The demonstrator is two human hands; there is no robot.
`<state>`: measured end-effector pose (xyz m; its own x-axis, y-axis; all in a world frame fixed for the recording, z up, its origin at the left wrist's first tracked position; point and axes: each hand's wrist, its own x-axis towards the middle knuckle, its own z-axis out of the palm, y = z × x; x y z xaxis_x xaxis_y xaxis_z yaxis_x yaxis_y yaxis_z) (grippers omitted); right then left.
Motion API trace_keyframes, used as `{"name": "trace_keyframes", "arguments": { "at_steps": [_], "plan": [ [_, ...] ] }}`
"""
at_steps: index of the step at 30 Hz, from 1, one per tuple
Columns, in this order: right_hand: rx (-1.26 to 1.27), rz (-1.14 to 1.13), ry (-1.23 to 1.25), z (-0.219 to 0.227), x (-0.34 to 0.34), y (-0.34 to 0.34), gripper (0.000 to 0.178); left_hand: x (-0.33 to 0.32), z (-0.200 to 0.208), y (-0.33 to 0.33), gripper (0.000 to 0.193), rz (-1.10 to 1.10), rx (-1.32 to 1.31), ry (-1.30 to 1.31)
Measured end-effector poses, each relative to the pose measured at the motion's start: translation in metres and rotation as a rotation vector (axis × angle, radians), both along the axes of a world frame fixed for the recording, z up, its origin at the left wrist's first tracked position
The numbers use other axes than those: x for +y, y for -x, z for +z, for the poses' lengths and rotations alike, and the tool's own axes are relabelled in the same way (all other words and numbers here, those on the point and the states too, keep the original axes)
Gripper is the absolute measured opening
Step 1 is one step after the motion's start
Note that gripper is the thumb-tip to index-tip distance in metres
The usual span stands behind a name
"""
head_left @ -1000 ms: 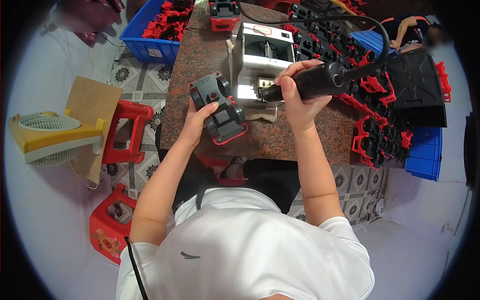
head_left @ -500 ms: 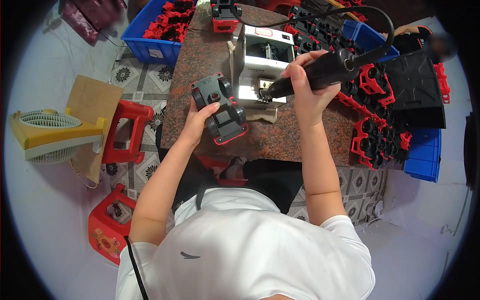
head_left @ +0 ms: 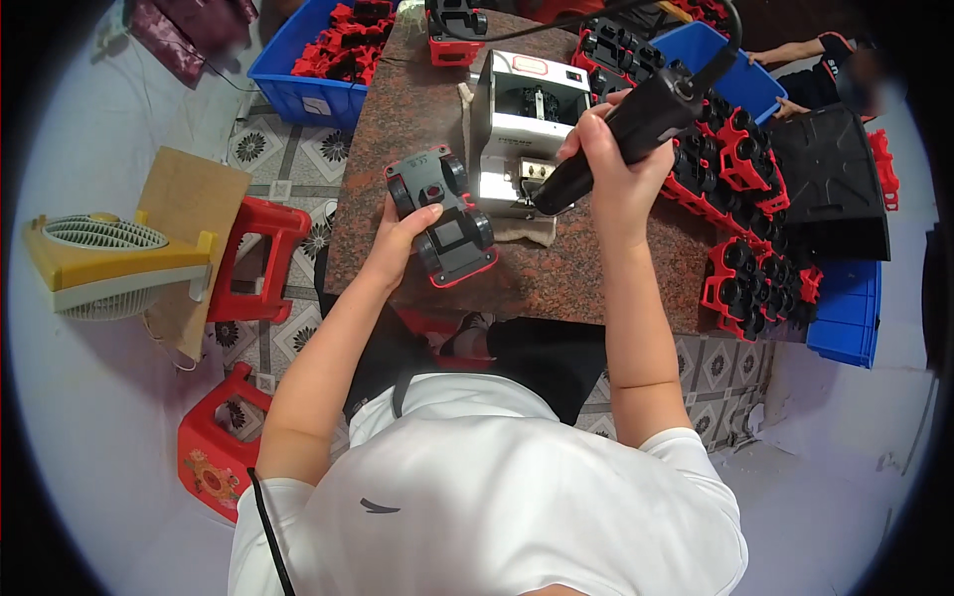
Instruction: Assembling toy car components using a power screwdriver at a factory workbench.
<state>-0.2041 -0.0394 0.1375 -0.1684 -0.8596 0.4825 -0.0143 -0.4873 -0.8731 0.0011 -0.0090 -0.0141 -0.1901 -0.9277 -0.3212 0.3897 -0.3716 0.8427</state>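
Note:
A toy car chassis [head_left: 452, 236], black with red edging and dark wheels, is gripped in my left hand [head_left: 399, 238], thumb pressed on its underside. My right hand [head_left: 626, 169] is wrapped round a black electric screwdriver [head_left: 641, 121], tilted with its tip down and to the left. That tip is at the front of a white-and-metal screw feeder box [head_left: 532, 127] on the table; whether it touches cannot be told. The feeder stands between my two hands, on a pale cloth [head_left: 532, 231].
Several red-and-black toy cars fill the right side of the speckled stone table [head_left: 556, 283]. One toy car [head_left: 455, 40] stands at the far edge. A blue bin [head_left: 316, 99] holds red parts. Another person's hand [head_left: 790, 106] is by a blue crate [head_left: 701, 60]. A fan [head_left: 109, 260] stands left.
The screwdriver has tilted more upright, its tip shifting slightly right and down. The chassis stays in my left hand, nearly still. The other person's hands have come into view at the far-right crate.

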Motion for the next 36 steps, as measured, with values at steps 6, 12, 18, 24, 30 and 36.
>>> {"name": "trace_keyframes", "arguments": {
  "at_steps": [6, 12, 18, 24, 30, 36],
  "plan": [
    [-0.207, 0.138, 0.23, 0.01, -0.012, -0.025, 0.035, 0.015, -0.001, 0.001, 0.061, -0.046, 0.013, -0.02],
    [-0.06, 0.194, 0.301, -0.001, -0.029, -0.056, 0.032, 0.013, -0.002, 0.002, 0.062, -0.031, 0.084, 0.0],
    [-0.05, 0.204, 0.223, -0.009, -0.033, -0.066, 0.033, 0.012, -0.005, 0.002, 0.064, -0.03, 0.151, 0.1],
    [-0.013, 0.201, 0.182, -0.008, -0.037, -0.078, 0.031, 0.016, 0.01, 0.001, 0.065, -0.019, 0.126, 0.052],
    [-0.003, 0.219, 0.169, -0.007, -0.04, -0.08, 0.03, 0.015, 0.006, 0.002, 0.066, -0.024, 0.137, 0.046],
    [0.001, 0.196, 0.138, -0.008, -0.036, -0.082, 0.033, 0.014, 0.009, 0.003, 0.065, -0.025, 0.145, 0.043]
  ]
}}
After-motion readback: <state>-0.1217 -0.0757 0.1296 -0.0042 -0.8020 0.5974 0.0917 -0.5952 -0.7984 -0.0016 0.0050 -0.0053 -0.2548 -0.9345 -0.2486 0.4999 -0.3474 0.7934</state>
